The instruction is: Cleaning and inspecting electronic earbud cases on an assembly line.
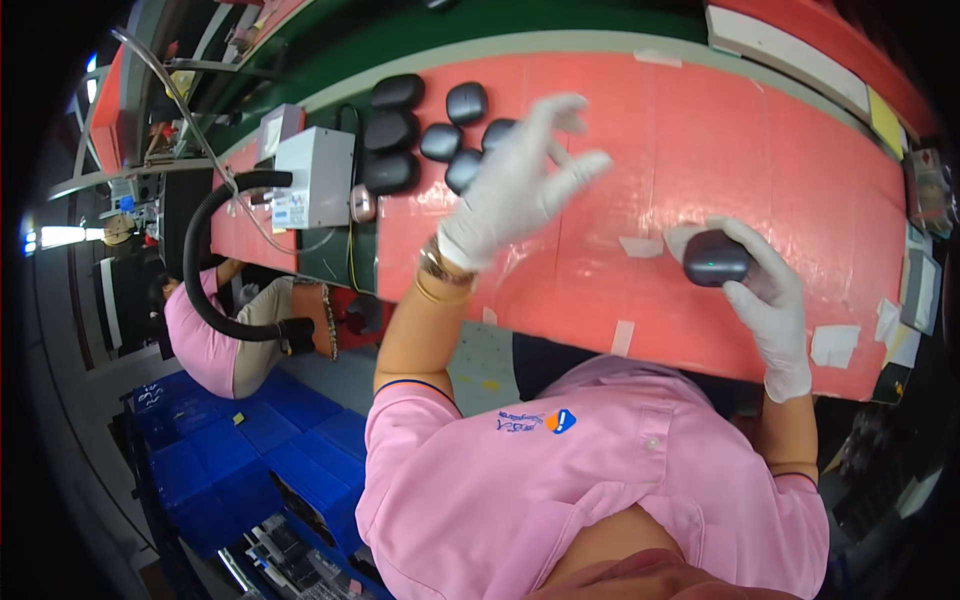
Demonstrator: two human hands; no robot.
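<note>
My right hand, in a white glove, grips a dark, glossy, rounded earbud charging case over the right part of the table. A small green light shows on the case's front. My left hand, also gloved, hovers over the left middle of the table with its fingers spread and nothing in them. Close beyond it lie several dark glossy cases, one of them partly hidden by that hand. Left of these, three matte black cases form a column along the table's left edge.
The table has a pink-red cover with bits of tape and paper. At its left stand a grey-white box device and a bent black hose. Another person sits farther left, near blue boxes. A long white box lies back right.
</note>
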